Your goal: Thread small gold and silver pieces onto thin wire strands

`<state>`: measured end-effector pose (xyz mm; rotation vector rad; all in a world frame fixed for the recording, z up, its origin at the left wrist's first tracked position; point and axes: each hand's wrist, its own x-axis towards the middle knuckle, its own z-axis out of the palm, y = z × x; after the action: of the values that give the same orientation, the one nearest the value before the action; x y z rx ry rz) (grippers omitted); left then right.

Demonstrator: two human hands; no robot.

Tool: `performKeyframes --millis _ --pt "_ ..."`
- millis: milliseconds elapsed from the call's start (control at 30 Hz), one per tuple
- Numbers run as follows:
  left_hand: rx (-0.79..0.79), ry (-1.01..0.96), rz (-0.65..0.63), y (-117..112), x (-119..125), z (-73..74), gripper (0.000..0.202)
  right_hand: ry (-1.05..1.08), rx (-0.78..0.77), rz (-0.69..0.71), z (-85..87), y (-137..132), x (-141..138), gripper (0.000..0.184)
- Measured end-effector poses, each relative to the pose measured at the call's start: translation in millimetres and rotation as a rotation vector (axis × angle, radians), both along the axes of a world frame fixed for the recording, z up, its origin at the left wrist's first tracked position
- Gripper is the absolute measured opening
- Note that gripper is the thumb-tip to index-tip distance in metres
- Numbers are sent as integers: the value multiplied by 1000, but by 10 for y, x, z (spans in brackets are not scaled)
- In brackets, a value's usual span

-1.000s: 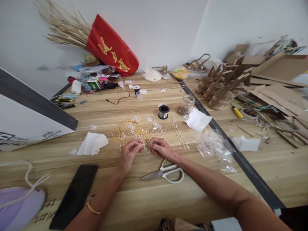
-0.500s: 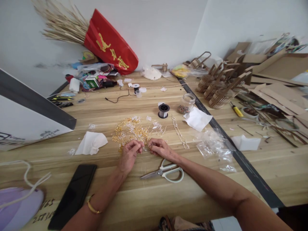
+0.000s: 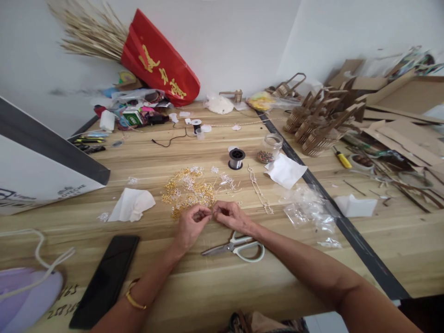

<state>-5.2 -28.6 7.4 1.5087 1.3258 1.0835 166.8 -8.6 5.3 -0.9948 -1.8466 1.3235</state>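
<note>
My left hand [image 3: 193, 224] and my right hand [image 3: 229, 214] meet fingertip to fingertip at the near edge of a pile of small gold and silver jewellery findings [image 3: 189, 187]. Both are pinched closed; whatever lies between the fingers is too small to make out. Just below them rest scissors [image 3: 239, 248] with pale handles, blades pointing left. Right of the pile lies a thin beaded chain [image 3: 258, 190]. A spool of fine clear line or wire [image 3: 236, 159] stands behind, and loose silvery pieces [image 3: 227, 182] are scattered before it.
A black phone [image 3: 106, 280] and a white cloth or tissue [image 3: 132, 205] lie to the left. On the right are a glass jar of beads [image 3: 269, 148], a white paper [image 3: 286, 171], clear plastic bags [image 3: 308, 210] and small woven baskets [image 3: 317, 127]. A red bag [image 3: 159, 60] leans at the back.
My left hand has shifted slightly right and its fingertips now meet those of my right hand. The right hand stays almost in place. Scissors and pile lie as before.
</note>
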Motion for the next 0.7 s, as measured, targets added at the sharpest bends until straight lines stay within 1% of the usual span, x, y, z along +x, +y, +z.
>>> performKeyframes --millis 100,167,333,400,500,633,700 --pt "124 127 -11 -23 5 4 2 -65 109 23 28 -37 -7 8" --pt "182 190 -22 -25 -1 4 4 -93 169 24 22 -52 -15 8" --pt "253 256 -36 -9 -16 -9 6 -112 208 15 -39 -59 -26 7" --pt "253 259 -36 -8 -16 -3 6 -104 205 10 -54 -61 -24 7" --pt "205 220 -41 -12 -12 19 6 -73 213 1 -39 -70 -19 9" --pt "131 133 -62 -17 5 37 7 12 345 -79 4 -80 -21 14" --pt "93 86 -74 -17 12 29 8 51 412 -85 -1 -76 -30 21"
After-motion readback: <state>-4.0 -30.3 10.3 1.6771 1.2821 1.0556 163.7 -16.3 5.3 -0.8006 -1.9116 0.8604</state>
